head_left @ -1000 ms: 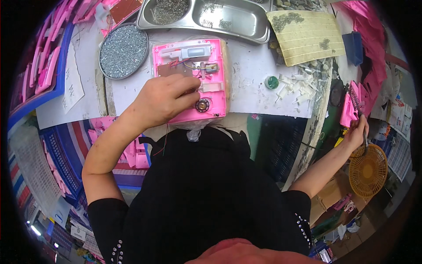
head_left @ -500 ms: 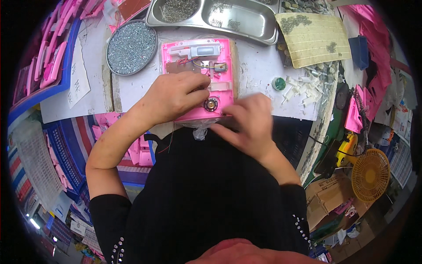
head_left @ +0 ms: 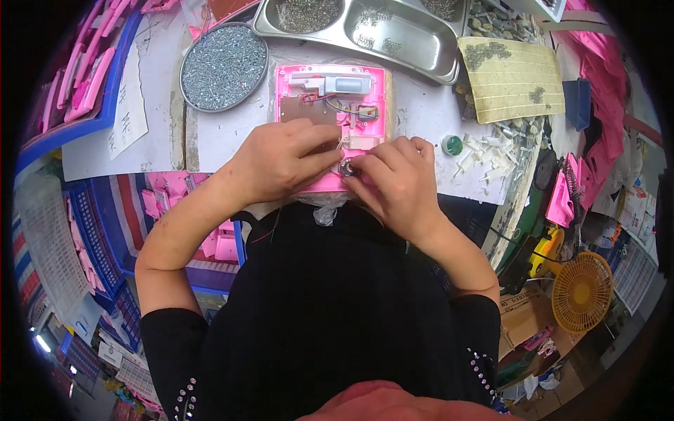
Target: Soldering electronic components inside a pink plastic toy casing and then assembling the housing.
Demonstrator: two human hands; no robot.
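Observation:
A pink plastic housing (head_left: 333,184) lies open-side up at the table's front edge. Inside it are a brown circuit board (head_left: 303,110), a white and grey module (head_left: 345,85), thin coloured wires (head_left: 333,104) and a small round speaker (head_left: 346,168). My left hand (head_left: 289,160) is closed over the housing's left part; whatever its bent fingers hold is hidden. My right hand (head_left: 399,175) comes in from the right, thumb and index finger closed on the speaker's rim. Both hands' fingertips nearly meet there, covering much of the lower housing.
Behind the housing are a round dish (head_left: 225,68) full of small screws and a steel compartment tray (head_left: 404,49) with small metal parts. To the right lie a yellowed card (head_left: 516,81), a green-topped small container (head_left: 452,145) and white plastic pieces (head_left: 491,156). An orange fan (head_left: 582,292) stands lower right.
My right hand, blurred beside the housing before, has moved left onto the speaker. My left hand stays over the housing. The whole view has shifted slightly.

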